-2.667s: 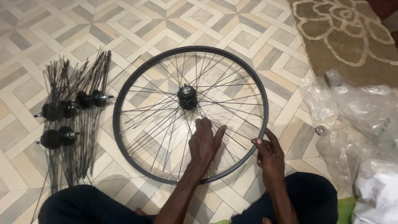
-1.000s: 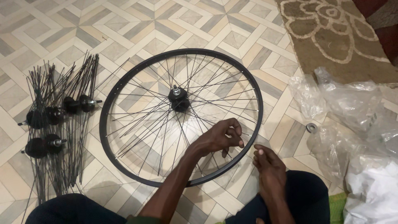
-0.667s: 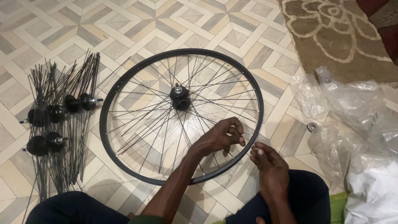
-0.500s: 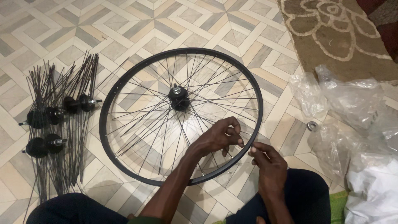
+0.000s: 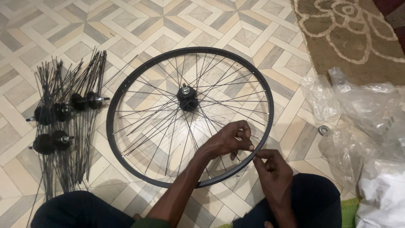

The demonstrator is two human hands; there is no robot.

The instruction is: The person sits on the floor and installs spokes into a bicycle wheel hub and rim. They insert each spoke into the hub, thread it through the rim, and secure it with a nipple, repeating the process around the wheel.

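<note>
While clear plastic bags (image 5: 358, 114) lie crumpled with contents hidden, bicycle wheel (image 5: 190, 116) flat on tiled floor (image 5: 126, 25), left hand (image 5: 230, 141) pinching a spoke (image 5: 257, 137) inside the rim, right hand (image 5: 272, 173) fingers closed at the rim's outer edge.

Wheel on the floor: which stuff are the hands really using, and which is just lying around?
In use:
wheel rim
spokes
hub
left hand
right hand

Lying about:
spare hubs with spokes
plastic bags
small metal ring
rug
</note>
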